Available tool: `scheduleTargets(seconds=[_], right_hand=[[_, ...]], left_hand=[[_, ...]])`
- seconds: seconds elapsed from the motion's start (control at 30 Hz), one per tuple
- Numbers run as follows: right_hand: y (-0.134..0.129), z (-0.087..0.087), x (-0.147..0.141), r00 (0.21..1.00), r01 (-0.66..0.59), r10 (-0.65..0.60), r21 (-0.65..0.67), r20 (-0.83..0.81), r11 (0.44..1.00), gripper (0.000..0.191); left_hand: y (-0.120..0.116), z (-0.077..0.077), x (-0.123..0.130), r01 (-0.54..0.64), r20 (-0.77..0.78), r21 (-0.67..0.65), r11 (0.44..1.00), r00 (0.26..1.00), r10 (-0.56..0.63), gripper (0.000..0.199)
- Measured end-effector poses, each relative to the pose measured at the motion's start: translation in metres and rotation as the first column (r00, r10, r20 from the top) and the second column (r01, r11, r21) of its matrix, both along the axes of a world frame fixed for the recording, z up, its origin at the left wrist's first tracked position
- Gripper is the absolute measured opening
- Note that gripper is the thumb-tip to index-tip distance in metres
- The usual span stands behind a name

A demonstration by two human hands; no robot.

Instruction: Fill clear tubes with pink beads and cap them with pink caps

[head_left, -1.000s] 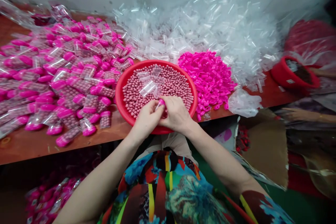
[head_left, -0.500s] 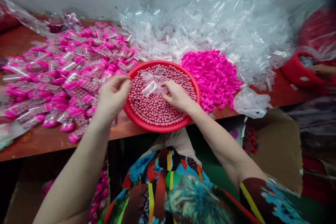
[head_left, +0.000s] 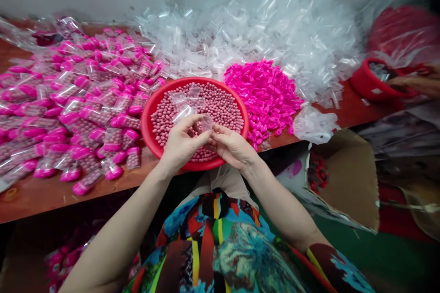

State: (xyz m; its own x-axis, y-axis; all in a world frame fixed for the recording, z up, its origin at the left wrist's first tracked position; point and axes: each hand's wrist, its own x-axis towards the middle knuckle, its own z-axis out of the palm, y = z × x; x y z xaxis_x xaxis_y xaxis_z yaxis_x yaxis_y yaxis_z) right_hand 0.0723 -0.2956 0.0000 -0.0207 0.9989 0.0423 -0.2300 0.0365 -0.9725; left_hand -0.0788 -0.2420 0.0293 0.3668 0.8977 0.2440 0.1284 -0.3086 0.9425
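Over the red basin, my left hand and my right hand meet at the fingertips. Between them is a small clear plastic container, pinched by the left fingers, with the right fingertips closed against its lower edge. Part of it is hidden by my fingers. Round pink beads fill the basin beneath. A few other clear containers lie on the beads behind my left hand.
Left lies a heap of bead-filled containers with pink caps. Loose pink caps are piled right of the basin, below a large heap of clear containers. Farther right, another person's hand reaches at a red container. A cardboard box stands below.
My right hand has lifted from the beads toward me, and my left hand has come in from the basin's left rim. Both now meet at a clear container. The view has shifted slightly right.
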Motion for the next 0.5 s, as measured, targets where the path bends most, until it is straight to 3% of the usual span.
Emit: scheduleTargets(seconds=[0.07, 0.13, 0.2, 0.27, 0.33, 0.4, 0.5], right_hand=[[-0.016, 0.001, 0.001, 0.999, 0.043, -0.043, 0.031, -0.015, 0.999, 0.038], [-0.038, 0.002, 0.012, 0.991, 0.126, -0.130, 0.101, 0.036, 0.987, 0.035], [-0.061, 0.001, 0.036, 0.943, 0.266, -0.291, 0.166, 0.158, 0.950, 0.021], [-0.082, -0.007, 0.069, 0.826, 0.449, -0.490, 0.198, 0.279, 0.871, 0.017], [-0.097, -0.022, 0.106, 0.664, 0.614, -0.634, 0.193, 0.397, 0.765, 0.021], [-0.107, -0.040, 0.136, 0.514, 0.710, -0.670, 0.173, 0.536, 0.682, 0.027], [-0.109, -0.068, 0.155, 0.414, 0.726, -0.613, 0.162, 0.673, 0.668, 0.029]], left_hand=[[0.011, 0.003, -0.003, 0.043, -0.227, 0.206, 0.978, 0.974, 0.005, 0.037], [0.027, 0.005, -0.003, 0.203, -0.511, 0.363, 0.909, 0.860, 0.012, 0.032], [0.041, 0.005, 0.002, 0.425, -0.790, 0.373, 0.825, 0.611, 0.042, 0.022], [0.051, 0.003, 0.012, 0.584, -0.937, 0.271, 0.765, 0.342, 0.071, 0.022], [0.054, -0.002, 0.027, 0.660, -0.977, 0.189, 0.727, 0.198, 0.074, 0.023], [0.055, -0.010, 0.044, 0.682, -0.979, 0.169, 0.712, 0.202, 0.038, 0.017], [0.055, -0.021, 0.066, 0.655, -0.938, 0.177, 0.735, 0.338, -0.076, 0.008]])
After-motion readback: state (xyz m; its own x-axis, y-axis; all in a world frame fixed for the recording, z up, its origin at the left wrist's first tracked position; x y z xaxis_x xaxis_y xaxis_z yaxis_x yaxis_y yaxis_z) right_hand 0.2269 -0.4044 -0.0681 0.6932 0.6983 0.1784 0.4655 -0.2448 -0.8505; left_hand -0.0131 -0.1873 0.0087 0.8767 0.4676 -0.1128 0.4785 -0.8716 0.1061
